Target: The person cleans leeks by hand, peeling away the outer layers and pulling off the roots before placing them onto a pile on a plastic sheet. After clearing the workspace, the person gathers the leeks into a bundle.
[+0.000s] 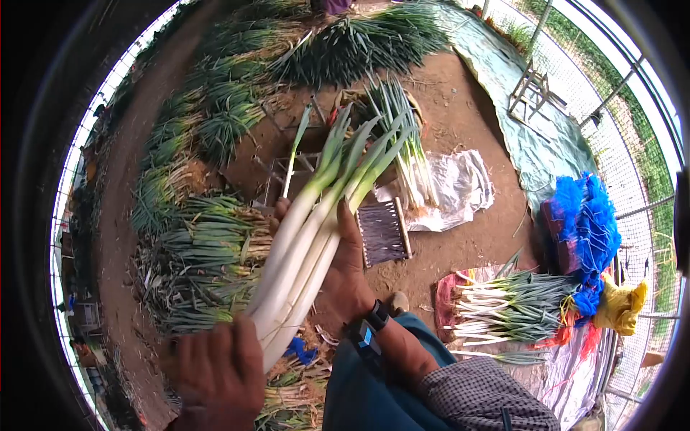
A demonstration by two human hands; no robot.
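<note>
A small bunch of leeks (pixel 302 248), with thick white shafts and cut green tops, slants across the middle of the view. My right hand (pixel 345 269) supports it from below, thumb along the right side and fingertips showing at the left. At the lower, root end my left hand (pixel 219 363) is curled into a fist against the shafts, slightly blurred. What its fingers pinch is hidden. Beyond my right fingertips, a single thin leek (pixel 293 154) overlaps a metal frame. A dark watch (pixel 369 337) is on my right wrist.
Heaps of leeks (pixel 215 237) line the left side and the back (pixel 359 43). A bundle (pixel 410 151) leans near a low woven stool (pixel 383 233) and plastic sheet (pixel 460 190). At right lie cleaned leeks (pixel 503 305), blue netting (pixel 589 230) and a yellow bag (pixel 619 305).
</note>
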